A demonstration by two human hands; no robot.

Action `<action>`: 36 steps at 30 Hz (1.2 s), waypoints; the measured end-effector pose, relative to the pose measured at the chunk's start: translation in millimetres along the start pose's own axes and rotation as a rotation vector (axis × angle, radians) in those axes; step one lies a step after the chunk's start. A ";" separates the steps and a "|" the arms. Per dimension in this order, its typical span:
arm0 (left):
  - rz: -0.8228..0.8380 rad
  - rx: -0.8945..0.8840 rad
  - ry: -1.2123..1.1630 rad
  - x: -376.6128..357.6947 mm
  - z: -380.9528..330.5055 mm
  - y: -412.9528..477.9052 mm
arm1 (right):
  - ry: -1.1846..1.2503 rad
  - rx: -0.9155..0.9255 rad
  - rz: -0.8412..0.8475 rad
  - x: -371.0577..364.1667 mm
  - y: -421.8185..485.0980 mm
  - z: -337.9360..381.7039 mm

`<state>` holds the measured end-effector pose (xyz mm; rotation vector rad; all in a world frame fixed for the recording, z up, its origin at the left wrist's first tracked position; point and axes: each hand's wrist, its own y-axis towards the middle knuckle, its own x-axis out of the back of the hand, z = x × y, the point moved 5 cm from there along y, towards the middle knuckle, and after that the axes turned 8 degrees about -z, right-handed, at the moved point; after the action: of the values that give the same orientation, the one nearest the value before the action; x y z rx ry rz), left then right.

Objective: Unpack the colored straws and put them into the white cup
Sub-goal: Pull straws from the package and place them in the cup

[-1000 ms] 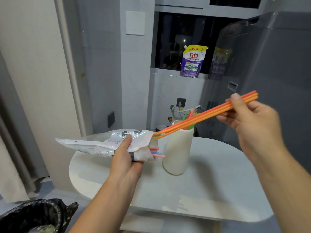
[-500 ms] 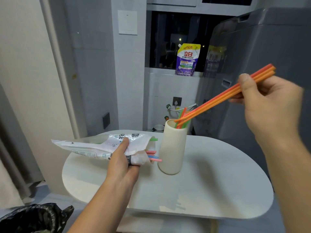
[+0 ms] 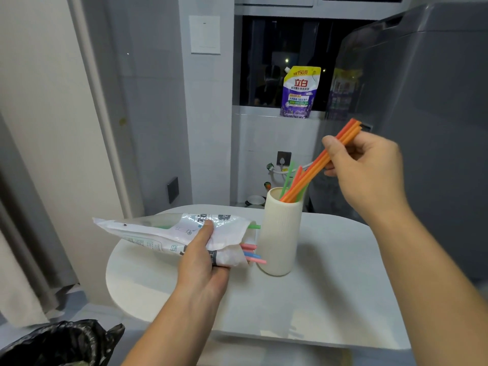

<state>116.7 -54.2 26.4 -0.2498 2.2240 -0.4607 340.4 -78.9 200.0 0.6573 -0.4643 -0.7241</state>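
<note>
Fingers, right hand (image 3: 369,167): thumb and curled fingers pinch a bundle of orange straws (image 3: 314,173) near its upper end. There are about three, pressed tight together, and the exact count is hard to make out.
Orange straws: thin smooth plastic tubes, slanted, with the lower ends inside the mouth of the white cup (image 3: 281,233) and the upper ends reaching past the thumb.
Fingers, left hand (image 3: 203,262): wrapped round the straw packet (image 3: 155,231), thumb on top, other fingers hidden beneath.
Straw packet: one, crinkled glossy white plastic with dark print, held roughly level above the table, open end just beside the cup. Four ends poke out: one green straw tip (image 3: 254,226), two pink straw tips (image 3: 248,246) and one blue straw tip (image 3: 249,254). The rest is hidden inside.
White cup: one, tall, matte, faintly ribbed, upright on the table. It also holds two green straws (image 3: 287,179) and one red-orange straw (image 3: 298,175), their lower ends hidden.
Table (image 3: 330,291): one, white, smooth, with rounded corners.
Behind: one purple-and-yellow detergent pouch (image 3: 301,92) on the window ledge, and one grey appliance (image 3: 422,101) cut off at right.
Floor: one black bin bag (image 3: 66,342), cut off at bottom left.
</note>
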 end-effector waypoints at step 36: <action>-0.064 -0.059 -0.158 -7.9 -9.9 -11.9 | 0.102 -0.185 0.367 -65.5 -129.0 -26.1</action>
<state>114.3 -60.1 42.6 -0.3768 2.0815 -0.3955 254.0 -94.2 82.1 0.4169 -0.4038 -0.3785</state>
